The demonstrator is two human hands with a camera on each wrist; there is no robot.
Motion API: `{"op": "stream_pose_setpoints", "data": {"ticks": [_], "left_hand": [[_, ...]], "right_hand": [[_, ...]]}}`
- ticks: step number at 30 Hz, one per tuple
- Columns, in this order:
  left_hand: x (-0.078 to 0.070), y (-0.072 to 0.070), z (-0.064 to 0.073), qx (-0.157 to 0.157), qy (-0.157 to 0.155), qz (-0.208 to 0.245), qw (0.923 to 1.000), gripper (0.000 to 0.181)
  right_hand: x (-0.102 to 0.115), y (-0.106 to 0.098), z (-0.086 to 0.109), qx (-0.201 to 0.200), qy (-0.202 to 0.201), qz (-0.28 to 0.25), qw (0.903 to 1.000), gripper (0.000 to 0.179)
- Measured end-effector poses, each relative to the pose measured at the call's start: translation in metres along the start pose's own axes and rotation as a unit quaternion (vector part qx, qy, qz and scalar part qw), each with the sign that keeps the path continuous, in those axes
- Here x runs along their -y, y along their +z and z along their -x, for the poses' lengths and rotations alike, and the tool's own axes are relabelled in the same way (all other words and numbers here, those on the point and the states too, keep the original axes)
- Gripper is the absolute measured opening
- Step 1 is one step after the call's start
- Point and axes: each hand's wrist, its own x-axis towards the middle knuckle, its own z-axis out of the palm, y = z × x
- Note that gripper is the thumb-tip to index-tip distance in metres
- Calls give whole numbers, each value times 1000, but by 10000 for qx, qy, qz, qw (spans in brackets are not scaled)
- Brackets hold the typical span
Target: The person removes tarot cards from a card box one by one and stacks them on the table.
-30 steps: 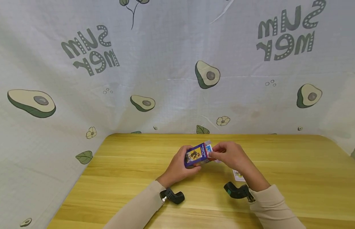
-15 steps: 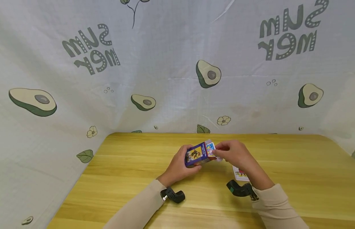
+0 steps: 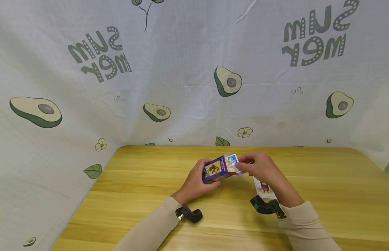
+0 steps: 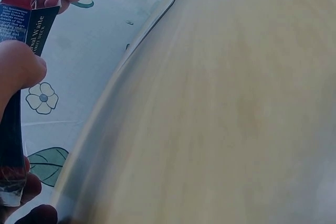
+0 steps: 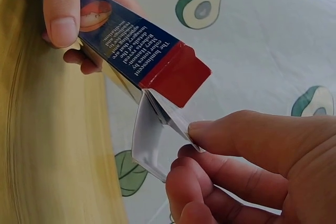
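Note:
My left hand (image 3: 194, 183) grips a dark blue tarot card box (image 3: 212, 169) above the table, tilted with its opened end toward the right. From that end a colourful picture card (image 3: 231, 161) sticks partly out. My right hand (image 3: 259, 168) pinches the card's outer edge between thumb and fingers. In the right wrist view, the box's red side flap (image 5: 181, 77) stands out, and thin cards (image 5: 170, 116) slant from the opening to my right fingertips; how many I hold I cannot tell. The left wrist view shows the box (image 4: 10, 129) under my left thumb.
Below my right wrist a picture card (image 3: 264, 191) lies face up on the wooden table (image 3: 144, 195), partly covered by my forearm. A pale curtain (image 3: 188, 69) printed with avocados hangs behind the table. Each wrist wears a black camera mount (image 3: 192, 214).
My right hand has drawn the card further out of the box, moving slightly right and up. More of the card on the table shows now. My left hand has stayed nearly still.

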Motion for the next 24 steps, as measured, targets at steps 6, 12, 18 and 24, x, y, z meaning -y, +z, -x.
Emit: {"op": "stream_pose_setpoints", "data": {"ticks": [6, 12, 18, 24], "left_hand": [[2, 1, 0, -30, -7, -54, 10000, 71], [1, 1, 0, -35, -9, -56, 10000, 71], [1, 1, 0, -13, -37, -53, 10000, 71], [0, 1, 0, 10, -96, 19, 10000, 72]], "right_hand": [[-1, -3, 1, -6, -50, -41, 10000, 34], [-2, -7, 2, -41, -90, -126, 9999, 34], [-5, -9, 2, -73, -83, -230, 9997, 33], [-5, -14, 3, -5, -70, -555, 9984, 34]]}}
